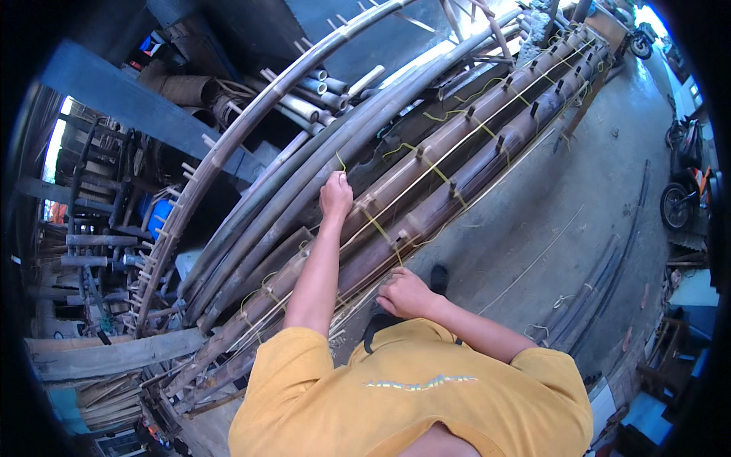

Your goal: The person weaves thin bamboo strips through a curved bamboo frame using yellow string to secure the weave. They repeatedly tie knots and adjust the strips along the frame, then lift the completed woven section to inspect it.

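Two thick brown bamboo poles (487, 145) lie side by side, running from the lower left to the upper right. Dark pegs (453, 189) stick up from them, and a thin yellow strap (435, 169) crosses them at several places. My left hand (336, 196) is closed over the far side of the poles, with a strap end (340, 161) poking up above the fist. On the near side my right hand (407, 294) is closed at the end of the strap (398, 256) coming down over the nearer pole. The fingertips of both hands are partly hidden.
Beyond the poles lie long curved bamboo lengths (304, 183) and a bowed pole with short rungs (221, 152). Cut bamboo tubes (320, 95) are stacked behind. On the concrete floor (563, 236) at right lie dark thin poles (590, 293); a motorcycle (681, 190) stands at the right edge.
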{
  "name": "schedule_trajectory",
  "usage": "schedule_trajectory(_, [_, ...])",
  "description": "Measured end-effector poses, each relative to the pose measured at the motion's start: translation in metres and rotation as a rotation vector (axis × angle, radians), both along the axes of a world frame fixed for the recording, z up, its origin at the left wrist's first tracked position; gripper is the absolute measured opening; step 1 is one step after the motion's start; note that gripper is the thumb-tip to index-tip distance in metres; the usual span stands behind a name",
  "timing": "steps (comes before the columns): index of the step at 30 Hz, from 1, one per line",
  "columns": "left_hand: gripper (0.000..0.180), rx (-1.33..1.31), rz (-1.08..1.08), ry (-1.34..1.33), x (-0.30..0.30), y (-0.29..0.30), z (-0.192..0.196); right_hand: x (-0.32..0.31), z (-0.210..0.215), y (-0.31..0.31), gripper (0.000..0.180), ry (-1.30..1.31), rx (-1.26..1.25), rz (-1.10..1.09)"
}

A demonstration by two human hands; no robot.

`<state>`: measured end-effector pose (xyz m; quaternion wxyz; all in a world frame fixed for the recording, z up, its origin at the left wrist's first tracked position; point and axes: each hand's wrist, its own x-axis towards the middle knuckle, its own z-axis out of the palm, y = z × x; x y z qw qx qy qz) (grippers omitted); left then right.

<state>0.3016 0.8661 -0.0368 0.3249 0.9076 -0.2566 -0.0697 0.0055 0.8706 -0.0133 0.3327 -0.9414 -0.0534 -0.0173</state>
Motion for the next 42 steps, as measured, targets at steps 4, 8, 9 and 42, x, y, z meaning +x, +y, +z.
schedule_trajectory(4, [0.036,-0.029,-0.033,-0.13,-0.002,0.08,0.04,0.016,-0.038,0.08,0.029,0.225,0.796,0.096])
schedule_trajectory(8, [0.035,0.136,-0.07,0.002,-0.037,0.202,0.041,0.041,-0.026,0.121,0.024,0.427,1.831,-0.587])
schedule_trajectory(9, [0.035,0.273,-0.205,0.151,-0.048,0.225,0.034,0.047,-0.024,0.13,0.021,0.325,2.073,-0.858])
schedule_trajectory(42, [0.038,-0.021,-0.042,-0.26,0.053,0.175,-0.042,0.059,-0.012,0.151,0.027,0.124,-0.081,0.084])
